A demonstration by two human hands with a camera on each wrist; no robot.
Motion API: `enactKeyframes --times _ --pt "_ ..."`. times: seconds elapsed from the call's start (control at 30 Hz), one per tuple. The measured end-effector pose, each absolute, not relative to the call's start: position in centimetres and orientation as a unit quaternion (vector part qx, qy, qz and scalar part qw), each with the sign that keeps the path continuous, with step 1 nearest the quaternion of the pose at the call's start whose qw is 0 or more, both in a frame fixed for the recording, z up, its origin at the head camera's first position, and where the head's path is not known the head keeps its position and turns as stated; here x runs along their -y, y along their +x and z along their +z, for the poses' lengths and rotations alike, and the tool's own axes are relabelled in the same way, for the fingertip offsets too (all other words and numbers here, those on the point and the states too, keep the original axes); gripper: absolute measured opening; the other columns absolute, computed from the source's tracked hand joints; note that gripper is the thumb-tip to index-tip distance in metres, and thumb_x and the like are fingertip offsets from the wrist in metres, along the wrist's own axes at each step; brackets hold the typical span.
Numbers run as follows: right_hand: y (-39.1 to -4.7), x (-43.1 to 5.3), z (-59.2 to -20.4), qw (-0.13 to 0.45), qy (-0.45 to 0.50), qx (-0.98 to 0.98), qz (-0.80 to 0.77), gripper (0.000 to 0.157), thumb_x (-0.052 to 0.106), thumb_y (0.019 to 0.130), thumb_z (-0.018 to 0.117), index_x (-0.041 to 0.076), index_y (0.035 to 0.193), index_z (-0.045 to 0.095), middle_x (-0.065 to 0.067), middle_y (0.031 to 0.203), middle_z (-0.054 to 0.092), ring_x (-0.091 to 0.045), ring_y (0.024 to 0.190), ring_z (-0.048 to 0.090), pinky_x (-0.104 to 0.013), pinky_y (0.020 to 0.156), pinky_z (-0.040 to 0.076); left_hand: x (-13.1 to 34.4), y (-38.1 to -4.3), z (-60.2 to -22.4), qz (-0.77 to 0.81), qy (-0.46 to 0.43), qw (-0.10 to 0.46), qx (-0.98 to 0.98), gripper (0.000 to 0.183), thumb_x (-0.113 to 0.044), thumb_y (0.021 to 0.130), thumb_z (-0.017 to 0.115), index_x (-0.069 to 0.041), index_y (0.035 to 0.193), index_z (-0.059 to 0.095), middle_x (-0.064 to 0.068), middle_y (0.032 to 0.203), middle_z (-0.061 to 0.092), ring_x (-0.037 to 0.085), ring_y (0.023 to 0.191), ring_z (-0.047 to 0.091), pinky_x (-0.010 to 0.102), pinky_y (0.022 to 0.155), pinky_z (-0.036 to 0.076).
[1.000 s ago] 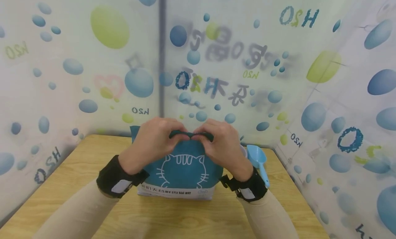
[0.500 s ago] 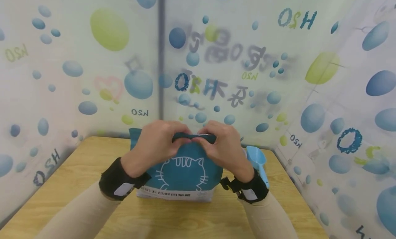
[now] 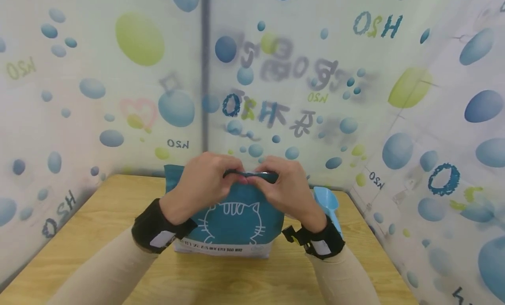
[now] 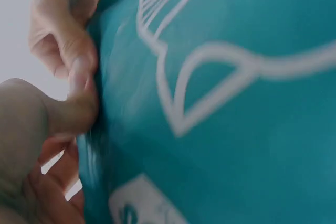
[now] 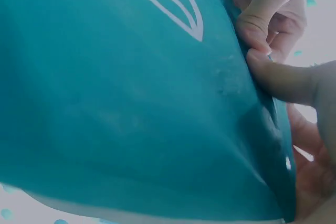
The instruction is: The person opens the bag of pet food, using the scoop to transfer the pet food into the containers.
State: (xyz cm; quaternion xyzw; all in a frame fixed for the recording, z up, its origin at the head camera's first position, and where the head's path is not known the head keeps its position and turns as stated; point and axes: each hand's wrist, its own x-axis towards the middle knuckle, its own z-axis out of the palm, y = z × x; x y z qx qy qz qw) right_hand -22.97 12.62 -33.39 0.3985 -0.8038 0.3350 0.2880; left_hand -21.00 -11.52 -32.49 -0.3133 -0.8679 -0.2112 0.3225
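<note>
A teal cat food bag (image 3: 232, 224) with a white cat outline and a pale printed band stands upright on the table. At the middle of its top edge, my left hand (image 3: 201, 180) pinches the rim between thumb and fingers. My right hand (image 3: 289, 189) pinches the same rim just beside it, the two thumbs nearly touching. Both wrist views show the thumbs on the front face of the bag (image 4: 236, 129), with fingers behind the edge. The bag's upper left corner sticks up beyond the left hand. What lies inside the bag is hidden.
A light blue scoop (image 3: 326, 199) lies at the right, behind the right wrist, its handle partly covered. The wooden table (image 3: 221, 281) reaches back to curtain-like walls (image 3: 276, 77) printed with blue and green ovals.
Both hands keep their pinch on the bag's top edge, and the thumbs shift slightly to the right along it. The left wrist moves a little to the right. The bag stays in place.
</note>
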Motion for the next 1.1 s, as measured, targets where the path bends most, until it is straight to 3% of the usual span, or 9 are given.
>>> enactKeyframes --times 0.13,0.23,0.4,0.53,0.63,0.8,0.97,1.1 --pt "-23.0 -12.6 -33.6 0.299 0.372 0.801 0.362 0.018 0.018 0.092 0.102 0.017 0.087 0.085 0.002 0.078 0.077 -0.006 0.069 0.07 -0.026 0.063 0.056 12.1 -21.0 -32.4 -0.206 -0.303 0.326 0.871 0.009 -0.016 0.098 0.097 -0.022 0.098 0.09 -0.002 0.092 0.088 0.016 0.076 0.079 0.037 0.063 0.063" --pt "-22.9 -12.6 -33.7 0.305 0.368 0.799 0.365 0.021 0.018 0.091 0.103 0.017 0.084 0.083 0.003 0.077 0.078 -0.006 0.067 0.07 -0.026 0.061 0.056 11.9 -21.1 -32.7 -0.208 -0.303 0.338 0.866 0.015 -0.011 0.096 0.096 -0.02 0.091 0.086 -0.002 0.085 0.084 0.017 0.072 0.075 0.036 0.061 0.06" --pt "-23.1 -13.2 -33.5 0.295 0.386 0.796 0.361 0.011 0.016 0.095 0.099 0.017 0.093 0.088 0.002 0.086 0.083 -0.009 0.077 0.077 -0.029 0.069 0.063 12.1 -21.2 -32.9 -0.201 -0.296 0.345 0.868 0.016 -0.013 0.098 0.095 -0.022 0.09 0.084 -0.003 0.085 0.082 0.014 0.069 0.071 0.032 0.056 0.054" --pt "-23.4 -14.5 -33.7 0.296 0.377 0.797 0.368 0.011 0.009 0.093 0.099 0.016 0.097 0.091 0.0 0.088 0.084 -0.011 0.076 0.077 -0.026 0.068 0.06 13.2 -21.0 -32.6 -0.191 -0.277 0.333 0.881 0.008 -0.021 0.097 0.098 -0.024 0.098 0.09 -0.003 0.091 0.086 0.015 0.071 0.074 0.034 0.057 0.055" --pt "-23.3 -15.0 -33.9 0.296 0.374 0.796 0.373 0.012 0.009 0.093 0.099 0.015 0.096 0.09 0.0 0.087 0.082 -0.012 0.076 0.075 -0.025 0.065 0.057 13.8 -20.9 -32.7 -0.199 -0.269 0.334 0.881 0.008 -0.017 0.096 0.097 -0.021 0.096 0.091 -0.002 0.09 0.087 0.015 0.071 0.077 0.034 0.058 0.058" --pt "-23.2 -15.0 -34.2 0.3 0.391 0.786 0.373 0.011 0.009 0.096 0.097 0.015 0.096 0.088 -0.002 0.089 0.08 -0.016 0.085 0.077 -0.028 0.071 0.061 14.1 -21.0 -33.3 -0.217 -0.273 0.355 0.867 0.01 -0.012 0.096 0.096 -0.02 0.091 0.092 -0.002 0.087 0.088 0.014 0.067 0.078 0.032 0.055 0.057" --pt "-23.6 -15.5 -34.4 0.289 0.387 0.785 0.389 0.011 0.006 0.096 0.096 0.014 0.101 0.09 -0.003 0.093 0.083 -0.016 0.087 0.078 -0.029 0.076 0.062 14.7 -21.2 -33.3 -0.214 -0.27 0.349 0.871 0.007 -0.019 0.095 0.099 -0.02 0.1 0.094 0.0 0.094 0.091 0.016 0.074 0.083 0.035 0.06 0.061" --pt "-24.1 -16.4 -34.8 0.278 0.347 0.793 0.417 0.012 0.007 0.094 0.097 0.014 0.102 0.091 -0.003 0.085 0.083 -0.015 0.064 0.065 -0.026 0.061 0.053 15.9 -21.1 -33.3 -0.21 -0.258 0.354 0.874 0.009 -0.014 0.096 0.098 -0.02 0.103 0.095 0.001 0.094 0.091 0.012 0.065 0.075 0.029 0.051 0.049"
